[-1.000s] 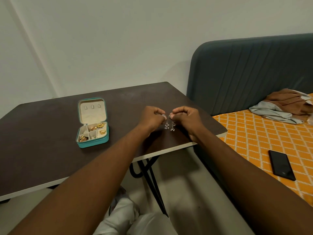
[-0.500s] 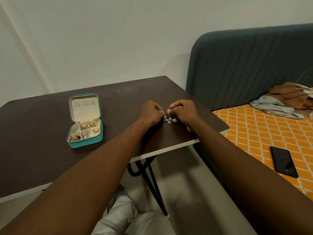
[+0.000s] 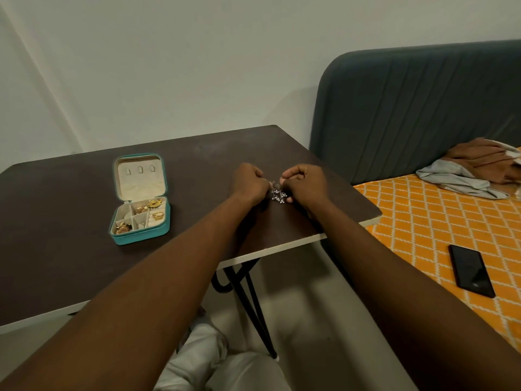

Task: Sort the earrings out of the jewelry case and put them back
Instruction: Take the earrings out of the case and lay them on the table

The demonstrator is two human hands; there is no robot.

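Earrings [image 3: 278, 194]: a silver-toned, beaded pair, bunched together between the two hands over the right part of the desk [image 3: 70, 210]. Whether they rest on the surface or hang just above it cannot be told.

Left hand [image 3: 248, 183]: grip closed, fingers curled, pinching the pair from its side. Right hand [image 3: 306, 184]: the same, pinching from the opposite side. The knuckles of the two hands nearly meet.

Jewelry case [image 3: 141, 237]: teal, lid upright, well apart to the left. Its divided tray holds gold-toned pieces, and some compartments look free.

Assessment: the step in hand appears to be matching the two earrings as a pair. Recommended practice is to hold each by its hook rather than its beads, keep the dangles from tangling, and work low over the desk. The desk's right edge is near, and a dropped piece could roll off toward the floor. Hand the pair to one grip before reaching left.
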